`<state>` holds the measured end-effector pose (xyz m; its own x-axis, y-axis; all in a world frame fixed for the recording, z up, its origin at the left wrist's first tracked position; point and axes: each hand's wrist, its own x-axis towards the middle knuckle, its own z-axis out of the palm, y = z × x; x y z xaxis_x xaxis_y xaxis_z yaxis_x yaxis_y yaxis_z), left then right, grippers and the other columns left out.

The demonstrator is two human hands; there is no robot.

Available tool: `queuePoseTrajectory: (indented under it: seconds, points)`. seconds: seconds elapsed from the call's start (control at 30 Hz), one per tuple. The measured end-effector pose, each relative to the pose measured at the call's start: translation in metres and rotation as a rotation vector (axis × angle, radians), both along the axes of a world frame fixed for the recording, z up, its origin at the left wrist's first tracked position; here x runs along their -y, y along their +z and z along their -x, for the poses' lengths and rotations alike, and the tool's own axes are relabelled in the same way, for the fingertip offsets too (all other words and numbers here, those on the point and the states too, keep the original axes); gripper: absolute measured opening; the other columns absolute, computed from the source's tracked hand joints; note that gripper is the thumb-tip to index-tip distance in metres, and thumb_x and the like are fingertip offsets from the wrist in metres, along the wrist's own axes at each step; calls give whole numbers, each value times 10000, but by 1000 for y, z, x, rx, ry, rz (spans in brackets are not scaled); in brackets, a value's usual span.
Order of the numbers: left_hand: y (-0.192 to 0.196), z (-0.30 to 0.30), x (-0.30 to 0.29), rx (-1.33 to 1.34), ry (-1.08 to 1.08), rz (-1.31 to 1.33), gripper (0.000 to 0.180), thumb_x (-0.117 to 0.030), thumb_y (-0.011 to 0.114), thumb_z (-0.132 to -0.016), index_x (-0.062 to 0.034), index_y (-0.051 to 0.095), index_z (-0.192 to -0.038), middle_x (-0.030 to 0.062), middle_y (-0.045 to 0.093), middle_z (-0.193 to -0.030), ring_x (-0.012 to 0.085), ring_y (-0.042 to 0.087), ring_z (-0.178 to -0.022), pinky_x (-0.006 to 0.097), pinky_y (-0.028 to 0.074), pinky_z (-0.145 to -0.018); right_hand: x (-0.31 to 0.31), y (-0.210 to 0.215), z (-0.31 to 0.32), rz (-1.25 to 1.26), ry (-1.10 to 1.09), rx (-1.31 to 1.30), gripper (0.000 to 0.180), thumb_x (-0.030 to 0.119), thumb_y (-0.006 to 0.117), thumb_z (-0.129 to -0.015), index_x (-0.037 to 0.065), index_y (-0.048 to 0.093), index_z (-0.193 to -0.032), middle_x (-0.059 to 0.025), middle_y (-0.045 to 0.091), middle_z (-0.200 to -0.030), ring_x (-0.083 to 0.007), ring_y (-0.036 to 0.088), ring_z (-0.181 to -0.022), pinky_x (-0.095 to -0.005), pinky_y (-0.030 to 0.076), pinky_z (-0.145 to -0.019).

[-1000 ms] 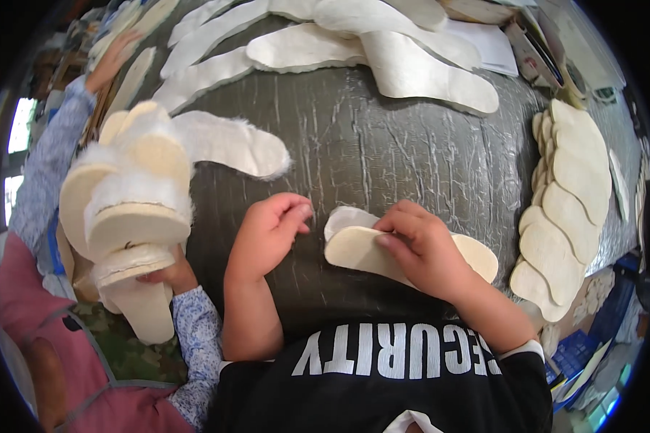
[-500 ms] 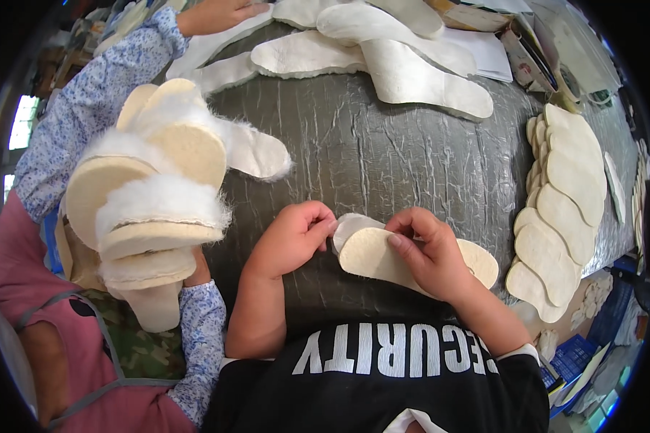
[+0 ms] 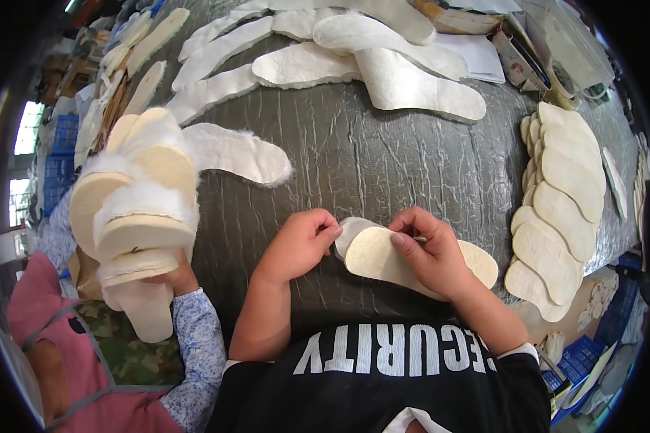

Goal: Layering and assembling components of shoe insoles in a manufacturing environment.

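My right hand (image 3: 433,252) grips a cream felt insole (image 3: 370,254), thumb on top and fingers bent over its far edge. Under its left end shows the rounded tip of a white fleece insole (image 3: 348,232). Thumb and forefinger of my left hand (image 3: 303,242) are pinched together at that tip's left edge; what lies between them is too small to make out well. Both pieces are low over the dark table (image 3: 325,159), close to my body.
Several fleece insoles (image 3: 307,63) lie across the far side. Overlapping cream insoles (image 3: 570,180) form a row at right. On the left, a co-worker's hand (image 3: 180,274) holds a bundle of fluffy insoles (image 3: 144,238), beside a single fleece insole (image 3: 242,155). Papers (image 3: 477,58) lie far right.
The co-worker's far arm has drawn back from the far insoles, and their bundle has shifted slightly left and down. My left hand has moved slightly right; my right hand keeps its grip.
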<state>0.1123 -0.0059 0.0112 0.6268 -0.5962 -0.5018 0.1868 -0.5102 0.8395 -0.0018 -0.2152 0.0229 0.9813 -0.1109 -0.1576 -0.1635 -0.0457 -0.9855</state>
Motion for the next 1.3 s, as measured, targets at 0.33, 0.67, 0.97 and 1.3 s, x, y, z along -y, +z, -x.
queuePoseTrajectory:
  seconds: [0.33, 0.67, 0.97, 1.3]
  points:
    - [18, 6, 9, -14, 40, 358, 106, -57, 555, -944, 40, 598, -940, 32, 621, -797, 77, 555, -690, 246, 480, -621, 2, -4, 3, 48, -31, 27, 97, 65, 608, -903, 3, 589, -976, -65, 570, -876, -144, 570, -816, -271, 483, -752]
    - [28, 10, 11, -42, -15, 356, 97, -38, 536, -944, 37, 597, -948, 19, 619, -905, 55, 527, -766, 209, 447, -679, -1, -5, 5, -8, -58, 2, 85, 62, 599, -916, 5, 581, -976, -42, 575, -890, -118, 571, -842, -262, 487, -768]
    - [35, 12, 16, 75, -48, 324, 98, -33, 529, -945, 40, 594, -944, 18, 603, -863, 59, 533, -751, 215, 454, -663, -1, -7, 1, 106, -106, 7, 67, 53, 617, -880, 7, 593, -923, -79, 578, -888, -173, 571, -820, -295, 469, -748]
    - [48, 26, 19, 76, 67, 345, 129, -95, 570, -943, 27, 607, -922, 48, 624, -834, 78, 557, -728, 235, 462, -618, -3, -1, 3, 108, -56, 30, 54, 40, 581, -907, 0, 565, -941, -56, 618, -873, -115, 569, -845, -270, 467, -779]
